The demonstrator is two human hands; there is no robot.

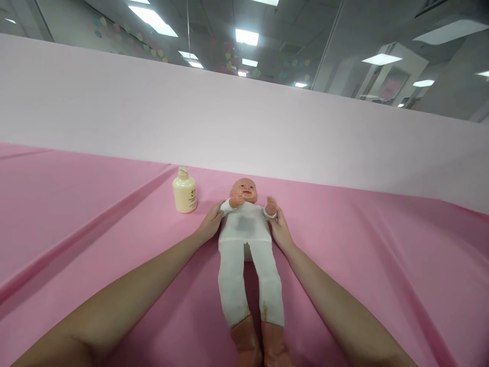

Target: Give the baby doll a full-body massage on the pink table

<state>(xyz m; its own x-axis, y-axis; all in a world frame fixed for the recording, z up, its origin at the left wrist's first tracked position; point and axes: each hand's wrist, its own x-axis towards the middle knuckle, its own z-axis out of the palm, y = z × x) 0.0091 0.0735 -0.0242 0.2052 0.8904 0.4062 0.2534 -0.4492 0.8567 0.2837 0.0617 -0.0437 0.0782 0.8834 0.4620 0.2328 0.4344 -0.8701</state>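
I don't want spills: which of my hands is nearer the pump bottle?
Your left hand, on the same side of the doll as the pump bottle; your right hand is opposite.

A cream pump bottle [185,195] stands on pink cloth [324,229] before a white wall [229,122].

Pink sheet [336,229] covered the surf.; couldn't tell if table, bed or other underneath. Long diag. crease [87,234] ran across L side, from nr back edge down to L edge; more folds [405,285] on R side. Doll [246,234] lay on its back approx. mid-sheet, head twd back edge, feet twd wearer & partly out of view. White outfit [231,275] w/ grey patch on chest, yellowish-brown stains nr ankles. Pale-yellow pump btl [185,194] stood upright L of doll's head, nr back edge, apart from doll, dark print on its R side.
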